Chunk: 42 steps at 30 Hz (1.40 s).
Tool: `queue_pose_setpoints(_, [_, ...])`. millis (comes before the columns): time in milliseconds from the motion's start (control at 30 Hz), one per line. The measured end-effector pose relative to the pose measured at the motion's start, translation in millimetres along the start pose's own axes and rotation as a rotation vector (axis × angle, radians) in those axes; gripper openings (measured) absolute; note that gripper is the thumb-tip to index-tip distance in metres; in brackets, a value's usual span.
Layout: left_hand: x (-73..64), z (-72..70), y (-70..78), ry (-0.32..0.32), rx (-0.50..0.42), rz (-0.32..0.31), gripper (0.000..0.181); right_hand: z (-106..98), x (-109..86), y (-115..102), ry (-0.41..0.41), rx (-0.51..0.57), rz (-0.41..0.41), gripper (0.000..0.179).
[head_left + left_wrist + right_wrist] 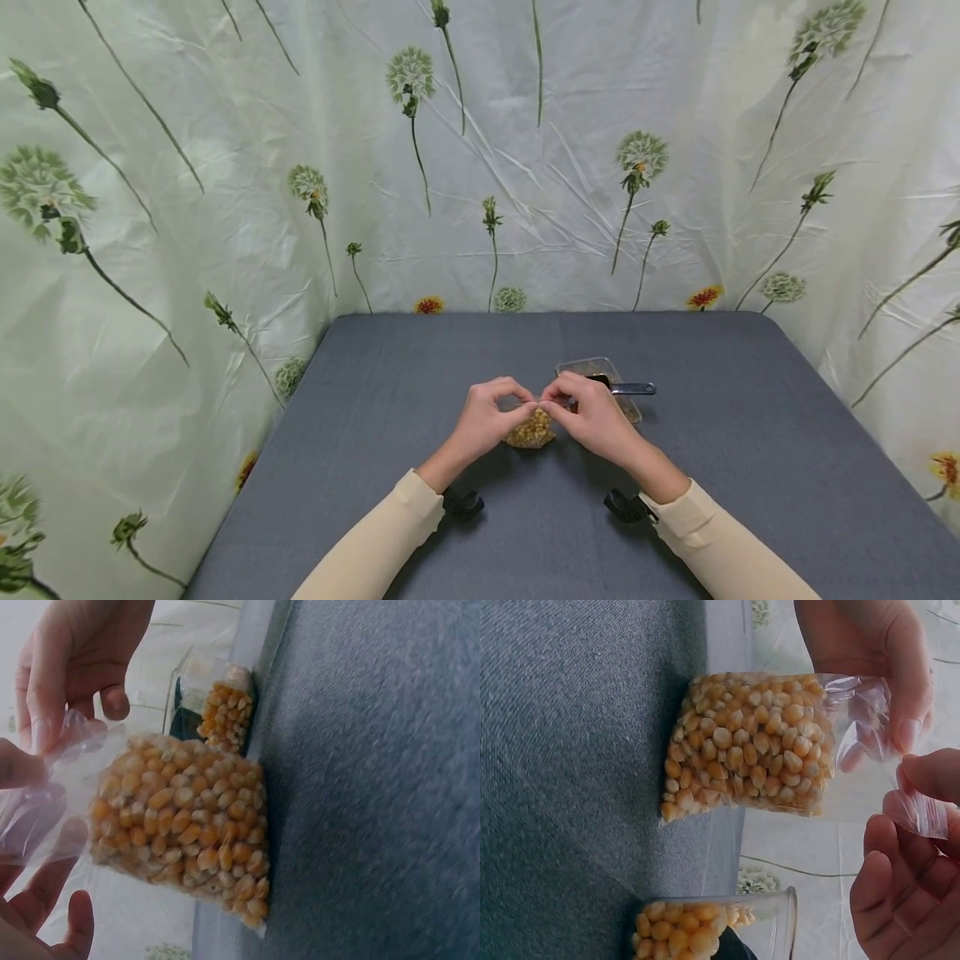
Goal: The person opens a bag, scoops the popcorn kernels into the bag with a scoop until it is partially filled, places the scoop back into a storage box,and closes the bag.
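A clear plastic bag of corn kernels [531, 429] stands upright on the table, its lower part full and its top loose. My left hand [483, 419] pinches the top edge on the left side between thumb and finger. Opposite it, my right hand [588, 412] pinches the same edge, the fingertips of both hands nearly meeting. In the right wrist view, the clear film bunches between the thumbs above the corn kernels [750, 742]. Behind my right hand is a clear container [596, 364] with more kernels in it, and a scoop with a dark handle [633, 388] lies across it.
A grey cloth covers the table [420, 367]. A pale curtain [525, 167] printed with dandelions hangs behind it and at both sides. Black wrist camera mounts [463, 505] sit under both wrists, close over the table.
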<state>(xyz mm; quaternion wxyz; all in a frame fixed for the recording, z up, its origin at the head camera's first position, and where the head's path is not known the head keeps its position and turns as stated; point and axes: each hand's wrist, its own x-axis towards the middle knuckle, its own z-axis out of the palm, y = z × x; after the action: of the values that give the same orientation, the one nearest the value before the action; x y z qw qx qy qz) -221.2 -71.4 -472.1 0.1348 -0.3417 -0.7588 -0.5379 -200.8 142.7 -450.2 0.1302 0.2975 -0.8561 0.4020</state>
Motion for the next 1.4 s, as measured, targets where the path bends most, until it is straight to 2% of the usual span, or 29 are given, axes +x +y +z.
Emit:
queue_pose_setpoints(133, [-1.3,-9.0,-4.3,-0.017,0.019,-0.007,0.005,-1.8,0.2,1.2,0.019,-0.017,-0.019,0.006])
queue_pose_setpoints(267, [-4.1,-21.4,-6.2,-0.037,0.028,-0.052,0.004,-5.2,-1.7,3.8,0.058,-0.048,-0.015,0.009])
queue_pose_setpoints(433, [-7.2,-32.8,-5.8,-0.038,0.018,-0.093,0.005,-8.2,-2.6,4.0,0.065,-0.061,-0.007,0.009])
queue_pose_setpoints(567, [-8.4,-34.6,-5.6,-0.029,0.04,-0.09,0.005,-9.4,-2.0,3.4,0.076,-0.065,-0.018,0.009])
queue_pose_setpoints(733, [-8.7,-33.3,-6.6,-0.011,0.1,-0.047,0.003,-11.9,-2.1,4.0,0.071,-0.106,-0.031,0.009])
queue_pose_setpoints(867, [-6.2,-33.1,-6.8,-0.013,0.113,-0.039,0.005,-15.0,-0.6,2.8,0.053,-0.151,-0.029,0.02])
queue_pose_setpoints(1033, [-2.6,-33.8,-6.9,-0.043,0.095,-0.07,0.013,-18.0,0.8,-0.1,0.053,-0.197,-0.035,0.035])
queue_pose_setpoints(1200, [-3.1,-38.8,-1.3,-0.04,0.183,-0.055,0.025,-22.2,-0.3,-3.4,0.066,-0.248,-0.082,0.045])
queue_pose_setpoints(1400, [-3.2,-54.9,16.1,0.037,0.377,0.028,0.046,-35.9,-4.2,-7.6,0.074,-0.327,-0.151,0.058])
